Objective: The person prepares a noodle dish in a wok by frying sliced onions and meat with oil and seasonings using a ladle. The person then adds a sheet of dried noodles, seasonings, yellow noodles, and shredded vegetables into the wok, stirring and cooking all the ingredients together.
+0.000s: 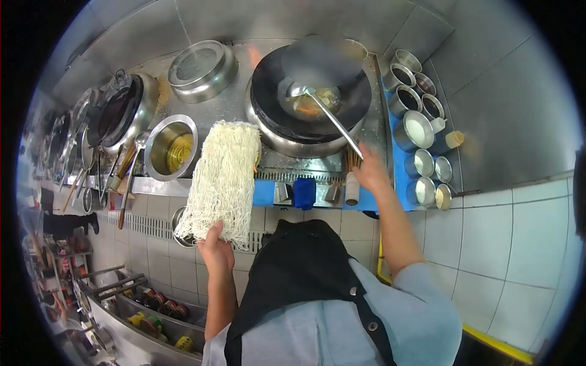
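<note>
My left hand [217,249] grips the near end of a wide slab of pale, thin noodles [224,171], thumb on top and the other fingers mostly hidden. The noodles stretch away from me over the stove's front edge, left of a black wok [268,97]. My right hand [370,169] is closed around the handle end of a metal ladle [334,121]. Its head rests inside the wok, at a steaming broth [308,108] with pale and orange pieces. Steam blurs the far part of the wok.
A steel pot [157,174] with yellow liquid stands left of the noodles, behind it a covered pot [196,64]. Several seasoning containers [417,129] line the right side. A whisk-like brush [352,186] lies by my right hand. Shelving [162,305] stands behind me at left.
</note>
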The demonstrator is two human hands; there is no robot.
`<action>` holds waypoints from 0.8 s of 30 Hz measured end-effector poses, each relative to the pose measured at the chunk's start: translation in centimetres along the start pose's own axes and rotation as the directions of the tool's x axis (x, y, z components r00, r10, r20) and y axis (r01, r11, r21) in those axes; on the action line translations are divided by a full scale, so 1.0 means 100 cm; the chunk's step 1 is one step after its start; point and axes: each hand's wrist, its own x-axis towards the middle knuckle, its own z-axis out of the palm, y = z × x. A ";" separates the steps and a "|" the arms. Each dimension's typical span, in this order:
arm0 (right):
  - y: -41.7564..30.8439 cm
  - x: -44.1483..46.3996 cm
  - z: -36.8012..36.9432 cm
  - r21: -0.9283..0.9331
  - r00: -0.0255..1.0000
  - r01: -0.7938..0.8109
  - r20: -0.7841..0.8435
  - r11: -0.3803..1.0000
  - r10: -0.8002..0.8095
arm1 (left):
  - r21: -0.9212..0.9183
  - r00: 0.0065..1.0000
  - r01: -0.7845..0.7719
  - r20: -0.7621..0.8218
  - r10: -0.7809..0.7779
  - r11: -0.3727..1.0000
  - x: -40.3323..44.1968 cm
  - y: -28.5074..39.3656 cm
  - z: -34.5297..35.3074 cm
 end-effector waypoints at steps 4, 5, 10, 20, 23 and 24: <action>-0.003 -0.025 0.009 0.297 0.894 -0.384 0.356 0.874 0.272 | 0.081 0.998 -0.002 0.069 -0.003 0.997 0.034 0.015 -0.002; -0.008 -0.032 0.012 0.418 0.860 -0.470 0.415 0.777 0.297 | 0.101 0.996 -0.014 0.086 0.005 0.995 0.047 0.015 0.005; -0.006 -0.004 0.032 0.682 0.912 -0.410 0.309 0.605 0.270 | 0.329 0.976 -0.141 0.203 0.075 0.934 0.110 0.011 0.066; 0.027 0.012 -0.008 0.709 0.794 -0.587 0.599 0.391 0.106 | 0.853 0.919 -0.391 0.345 0.188 0.345 0.206 -0.002 0.199; 0.044 -0.013 -0.021 0.712 0.840 -0.529 0.516 0.462 0.168 | 0.811 0.823 -0.546 0.474 0.312 0.209 0.243 -0.031 0.221; 0.045 -0.015 -0.033 0.702 0.835 -0.536 0.521 0.469 0.174 | 0.846 0.875 -0.478 0.435 0.213 0.236 0.252 -0.038 0.232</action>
